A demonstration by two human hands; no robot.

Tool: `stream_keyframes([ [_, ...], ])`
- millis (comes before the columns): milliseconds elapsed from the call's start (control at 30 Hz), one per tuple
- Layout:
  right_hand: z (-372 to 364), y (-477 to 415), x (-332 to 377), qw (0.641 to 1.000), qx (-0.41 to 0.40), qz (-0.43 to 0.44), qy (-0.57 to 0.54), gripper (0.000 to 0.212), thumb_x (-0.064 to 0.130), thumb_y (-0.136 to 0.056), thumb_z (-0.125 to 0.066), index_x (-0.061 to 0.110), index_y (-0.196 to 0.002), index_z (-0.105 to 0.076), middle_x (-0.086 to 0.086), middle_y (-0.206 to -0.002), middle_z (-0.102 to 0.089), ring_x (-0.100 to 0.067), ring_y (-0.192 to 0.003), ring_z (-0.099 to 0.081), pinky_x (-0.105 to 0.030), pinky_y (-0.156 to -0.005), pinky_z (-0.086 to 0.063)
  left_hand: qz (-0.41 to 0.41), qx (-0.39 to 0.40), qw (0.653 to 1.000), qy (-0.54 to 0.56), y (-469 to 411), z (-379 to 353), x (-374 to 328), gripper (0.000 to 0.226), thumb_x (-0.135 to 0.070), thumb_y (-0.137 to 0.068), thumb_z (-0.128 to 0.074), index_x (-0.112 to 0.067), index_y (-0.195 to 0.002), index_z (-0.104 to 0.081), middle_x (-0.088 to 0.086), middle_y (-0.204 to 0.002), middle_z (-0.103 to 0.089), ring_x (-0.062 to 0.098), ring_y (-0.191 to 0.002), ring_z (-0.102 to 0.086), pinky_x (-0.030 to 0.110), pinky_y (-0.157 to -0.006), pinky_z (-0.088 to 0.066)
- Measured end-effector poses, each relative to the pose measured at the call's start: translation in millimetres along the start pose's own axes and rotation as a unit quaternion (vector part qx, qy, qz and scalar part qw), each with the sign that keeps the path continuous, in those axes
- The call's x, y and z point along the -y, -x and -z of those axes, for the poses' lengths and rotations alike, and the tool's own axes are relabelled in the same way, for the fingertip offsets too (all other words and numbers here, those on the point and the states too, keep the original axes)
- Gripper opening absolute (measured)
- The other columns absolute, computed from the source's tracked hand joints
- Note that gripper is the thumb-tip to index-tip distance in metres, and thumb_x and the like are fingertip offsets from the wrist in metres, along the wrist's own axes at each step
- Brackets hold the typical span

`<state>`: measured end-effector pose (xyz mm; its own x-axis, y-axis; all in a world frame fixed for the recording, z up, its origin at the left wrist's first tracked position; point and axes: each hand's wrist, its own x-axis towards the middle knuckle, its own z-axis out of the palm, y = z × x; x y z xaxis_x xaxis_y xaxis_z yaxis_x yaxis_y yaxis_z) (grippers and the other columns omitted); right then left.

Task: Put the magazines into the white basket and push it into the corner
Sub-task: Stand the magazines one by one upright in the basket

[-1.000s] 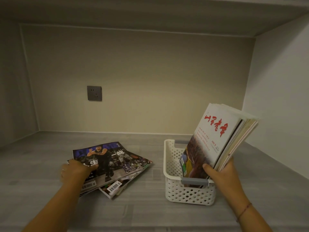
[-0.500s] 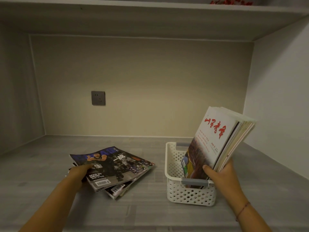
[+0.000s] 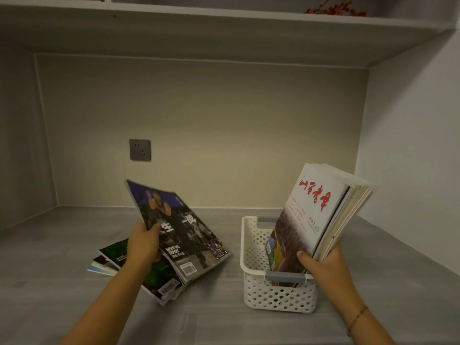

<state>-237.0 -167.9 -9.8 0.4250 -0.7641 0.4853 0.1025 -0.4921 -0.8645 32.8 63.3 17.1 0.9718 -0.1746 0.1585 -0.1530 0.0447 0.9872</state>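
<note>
Looking down through the head camera, I have the grey worktop [image 3: 62,257] filling the lower half of the view, closed in by a beige back wall, a pale side wall on the right and a white shelf [image 3: 224,13] overhead.

The white basket [image 3: 278,297] stands on the worktop right of centre, near me and apart from both the back wall and the right wall. A bundle of magazines [image 3: 316,212], white cover with red characters in front, stands with its lower end inside the basket and leans up and to the right, its top well above the rim.

Left of the basket a dark-covered magazine [image 3: 179,227] is raised steeply, its far edge high and its near corner low beside the pile [image 3: 112,255] of further magazines that lies flat on the worktop. My forearm hides part of that pile.

My right hand [image 3: 326,267] grips the bundle at its lower right edge, thumb across the front cover, just above the basket's near grey handle [image 3: 286,278]. My left hand [image 3: 144,245] grips the dark magazine along its left edge, thumb on the cover.

A grey wall socket [image 3: 140,149] sits on the back wall, left of centre. A thin red bracelet [image 3: 357,317] circles my right wrist.
</note>
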Motion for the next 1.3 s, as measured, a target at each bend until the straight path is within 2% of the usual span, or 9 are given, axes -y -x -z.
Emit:
stream_keyframes([
  [100, 0, 0, 0, 1.0, 0.001, -0.004, 0.0, 0.07, 0.006, -0.073, -0.072, 0.016, -0.131, -0.034, 0.004, -0.108, -0.051, -0.012, -0.093, -0.051, -0.005, -0.059, -0.037, -0.152, -0.013, 0.987, -0.044, 23, -24, -26, 0.019, -0.03, -0.101, -0.038, -0.018, -0.105, -0.052, -0.003, -0.086, -0.063, 0.01, -0.072, -0.061, 0.024, -0.053, -0.048],
  [233, 0, 1, 1, 1.0, 0.0, -0.002, -0.004, 0.068, 0.004, -0.073, -0.072, 0.017, -0.129, -0.035, 0.006, -0.105, -0.051, -0.001, -0.085, -0.049, -0.004, -0.057, -0.038, -0.246, 0.001, 0.969, -0.032, 54, -58, -50, 0.021, -0.035, -0.1, -0.035, -0.021, -0.099, -0.051, -0.005, -0.081, -0.061, 0.011, -0.069, -0.063, 0.023, -0.05, -0.049],
  [433, 1, 0, 2, 1.0, 0.012, 0.003, -0.016, 0.061, 0.003, -0.074, -0.071, 0.026, -0.122, -0.04, 0.021, -0.1, -0.053, 0.007, -0.089, -0.052, -0.002, -0.064, -0.042, -0.381, -0.031, 0.922, -0.062, 84, -92, -58, 0.041, -0.029, -0.1, -0.035, -0.004, -0.129, -0.048, 0.009, -0.088, -0.066, 0.018, -0.062, -0.058, 0.032, -0.05, -0.053],
  [633, 1, 0, -1, 1.0, 0.008, 0.006, -0.016, 0.066, 0.003, -0.073, -0.071, 0.022, -0.127, -0.039, 0.025, -0.102, -0.05, 0.011, -0.089, -0.049, 0.002, -0.059, -0.041, -0.409, -0.048, 0.91, -0.038, 94, -110, -69, 0.039, -0.023, -0.101, -0.036, 0.001, -0.13, -0.047, 0.011, -0.086, -0.065, 0.021, -0.061, -0.058, 0.023, -0.048, -0.046],
  [867, 1, 0, 0, 1.0, 0.011, 0.011, -0.014, 0.067, 0.009, -0.073, -0.073, 0.027, -0.127, -0.037, 0.025, -0.102, -0.049, -0.002, -0.094, -0.052, -0.002, -0.061, -0.044, -0.395, -0.025, 0.915, -0.076, 112, -143, -70, 0.045, -0.026, -0.101, -0.037, -0.009, -0.142, -0.041, 0.011, -0.098, -0.071, 0.025, -0.074, -0.067, 0.035, -0.062, -0.057],
  [1000, 1, 2, 3, 0.999, 0.025, 0.038, -0.024, 0.084, 0.028, -0.07, -0.076, 0.027, -0.138, -0.027, 0.017, -0.121, -0.046, -0.001, -0.108, -0.046, 0.001, -0.071, -0.041, -0.352, 0.042, 0.922, -0.157, 127, -158, -49, 0.046, -0.032, -0.101, -0.036, -0.018, -0.145, -0.036, 0.006, -0.088, -0.067, 0.02, -0.07, -0.064, 0.036, -0.063, -0.057],
  [1100, 3, 1, 7, 0.997, 0.042, 0.054, -0.028, 0.094, 0.042, -0.065, -0.072, 0.028, -0.142, -0.021, 0.014, -0.132, -0.043, -0.001, -0.117, -0.044, -0.003, -0.083, -0.04, -0.378, 0.11, 0.891, -0.226, 125, -160, -40, 0.041, -0.04, -0.099, -0.037, -0.024, -0.136, -0.047, 0.002, -0.105, -0.068, 0.021, -0.089, -0.064, 0.038, -0.075, -0.054],
  [1200, 4, 0, 9, 0.995, 0.056, 0.069, -0.046, 0.086, 0.041, -0.065, -0.071, 0.023, -0.139, -0.03, 0.013, -0.128, -0.051, 0.007, -0.112, -0.051, -0.005, -0.081, -0.044, -0.353, 0.282, 0.857, -0.248, 122, -156, -36, 0.046, -0.057, -0.093, -0.038, -0.028, -0.124, -0.057, -0.002, -0.113, -0.067, 0.017, -0.097, -0.063, 0.035, -0.081, -0.052],
  [1300, 5, 2, 10, 0.994, 0.052, 0.069, -0.064, 0.076, 0.039, -0.066, -0.069, 0.024, -0.132, -0.036, 0.014, -0.118, -0.057, 0.011, -0.102, -0.056, -0.004, -0.075, -0.045, -0.271, 0.46, 0.813, -0.233, 120, -150, -31, 0.057, -0.065, -0.09, -0.034, -0.029, -0.13, -0.054, 0.0, -0.126, -0.062, 0.018, -0.113, -0.058, 0.038, -0.098, -0.047],
])
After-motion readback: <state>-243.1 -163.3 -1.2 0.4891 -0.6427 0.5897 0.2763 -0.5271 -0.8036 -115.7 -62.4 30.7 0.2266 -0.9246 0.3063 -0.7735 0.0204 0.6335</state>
